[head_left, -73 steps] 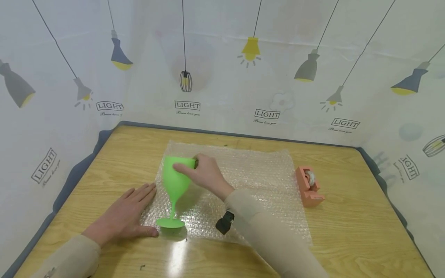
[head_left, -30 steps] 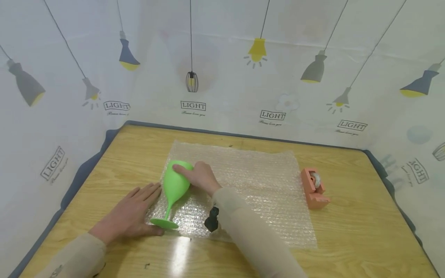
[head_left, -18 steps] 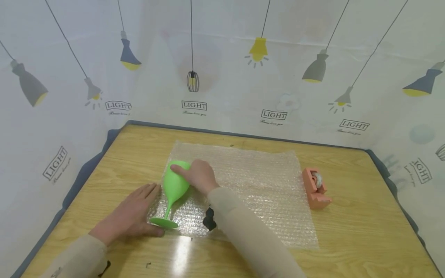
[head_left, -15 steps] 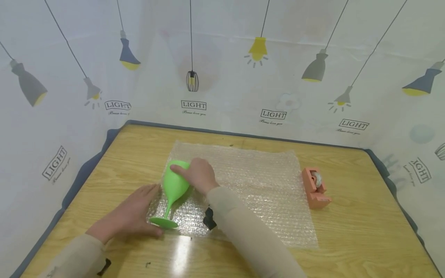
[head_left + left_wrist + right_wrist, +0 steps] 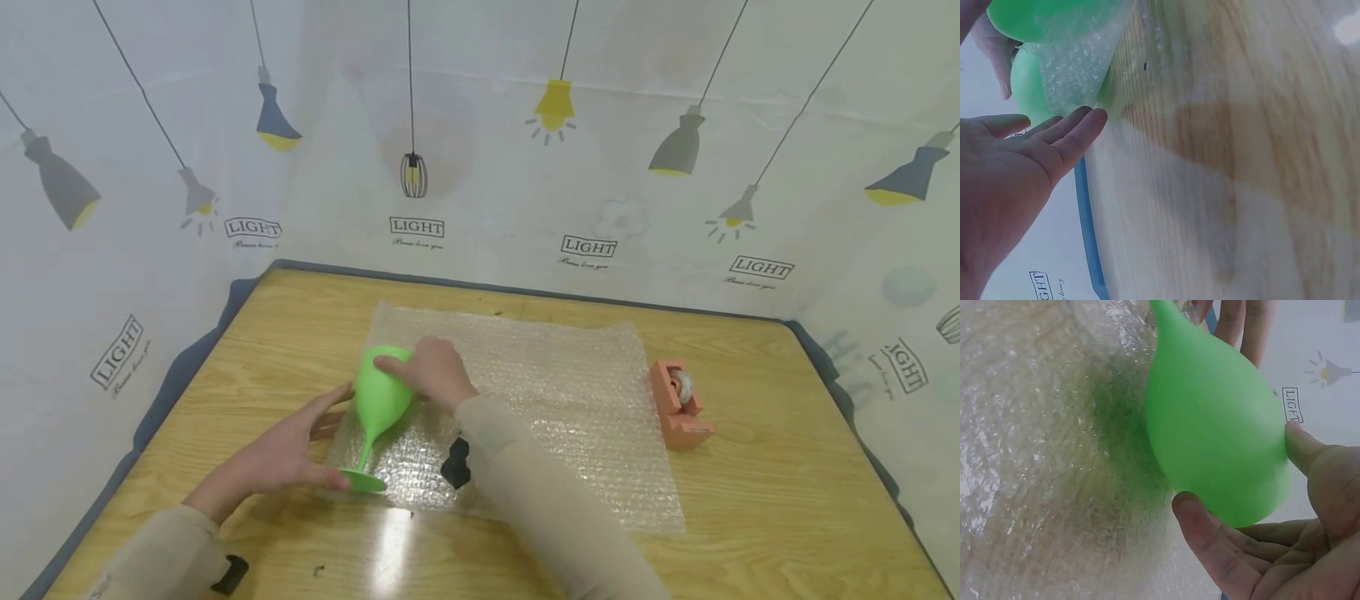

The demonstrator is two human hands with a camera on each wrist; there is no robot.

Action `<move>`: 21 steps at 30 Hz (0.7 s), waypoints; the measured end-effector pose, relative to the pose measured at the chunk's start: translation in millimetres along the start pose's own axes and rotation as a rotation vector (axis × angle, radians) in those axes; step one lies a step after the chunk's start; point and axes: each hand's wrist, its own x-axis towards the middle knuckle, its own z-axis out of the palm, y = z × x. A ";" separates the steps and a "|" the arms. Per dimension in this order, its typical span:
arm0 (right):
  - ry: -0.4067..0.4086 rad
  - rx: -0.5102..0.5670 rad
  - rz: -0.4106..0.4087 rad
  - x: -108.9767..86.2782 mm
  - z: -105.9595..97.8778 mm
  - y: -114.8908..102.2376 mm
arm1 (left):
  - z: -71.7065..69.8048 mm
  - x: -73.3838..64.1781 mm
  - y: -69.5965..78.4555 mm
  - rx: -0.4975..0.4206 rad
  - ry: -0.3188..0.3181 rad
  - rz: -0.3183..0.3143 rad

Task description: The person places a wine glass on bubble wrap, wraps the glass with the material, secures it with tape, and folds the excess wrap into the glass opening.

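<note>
A bright green goblet (image 5: 382,396) leans over the left end of a bubble wrap sheet (image 5: 547,408), its foot toward the near left corner. My right hand (image 5: 437,371) holds the bowl near the rim, thumb on one side and fingers on the other; the right wrist view shows this grip on the bowl (image 5: 1216,425). At the sheet's left edge is my left hand (image 5: 277,454), thumb beside the goblet's foot. In the left wrist view its fingers are extended and spread, fingertips right at the raised edge of the bubble wrap (image 5: 1079,65).
A salmon-pink tape dispenser (image 5: 678,408) with a roll of tape stands right of the sheet. All this lies on a wood-grain table (image 5: 757,467). A white curtain (image 5: 480,100) printed with lamps surrounds the table's back and sides.
The goblet has tilted and its foot moved slightly left since the oldest frame. My left hand, earlier flat on the table, has risen, its fingers now at the sheet's left edge.
</note>
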 end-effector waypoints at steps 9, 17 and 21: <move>-0.082 0.052 0.058 -1.2 -8.4 2.2 | 2.0 1.6 2.5 -0.084 0.018 -0.005; -0.072 -0.010 0.025 -3.5 -17.1 8.2 | 3.9 6.0 9.5 -0.041 0.054 0.024; -0.062 -0.033 0.008 -5.3 -22.0 10.7 | 4.9 8.1 14.2 -0.027 0.068 0.031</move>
